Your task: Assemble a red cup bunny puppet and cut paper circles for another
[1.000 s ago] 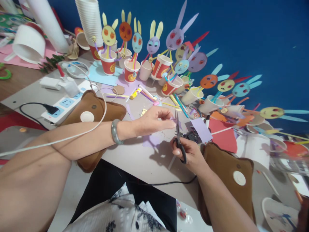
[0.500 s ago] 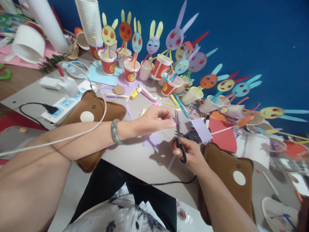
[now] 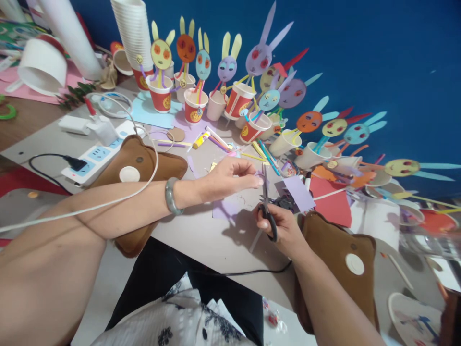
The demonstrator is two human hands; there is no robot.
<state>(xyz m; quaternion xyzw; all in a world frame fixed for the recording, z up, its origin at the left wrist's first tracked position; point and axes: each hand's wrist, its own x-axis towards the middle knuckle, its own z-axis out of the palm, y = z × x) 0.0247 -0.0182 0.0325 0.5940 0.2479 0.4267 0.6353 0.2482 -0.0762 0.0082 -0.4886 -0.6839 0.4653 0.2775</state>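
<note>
My left hand (image 3: 232,179) pinches a small piece of purple paper (image 3: 261,177) between thumb and fingertips, above the middle of the table. Black-handled scissors (image 3: 267,211) are gripped in my right hand (image 3: 283,229), their blades pointing up and away beside the purple paper. My fingers hide part of the paper, and whether the blades touch it is hard to make out. Beneath my left hand a flat purple sheet (image 3: 225,209) lies on the table. A purple paper rectangle (image 3: 298,193) sits just beyond my right hand, beside a red sheet (image 3: 331,201).
Paper cups with rabbit-faced figures, such as a red cup (image 3: 161,98), line the blue wall. Brown cushion-like pouches lie left (image 3: 144,154) and right (image 3: 334,264). A power strip (image 3: 97,154) is at the left, and a white cable (image 3: 90,210) crosses over my left forearm.
Both hands stay nearly in place, with the scissors still beside the purple paper. The paper's visible part has turned slightly. The whole view has shifted a little.
</note>
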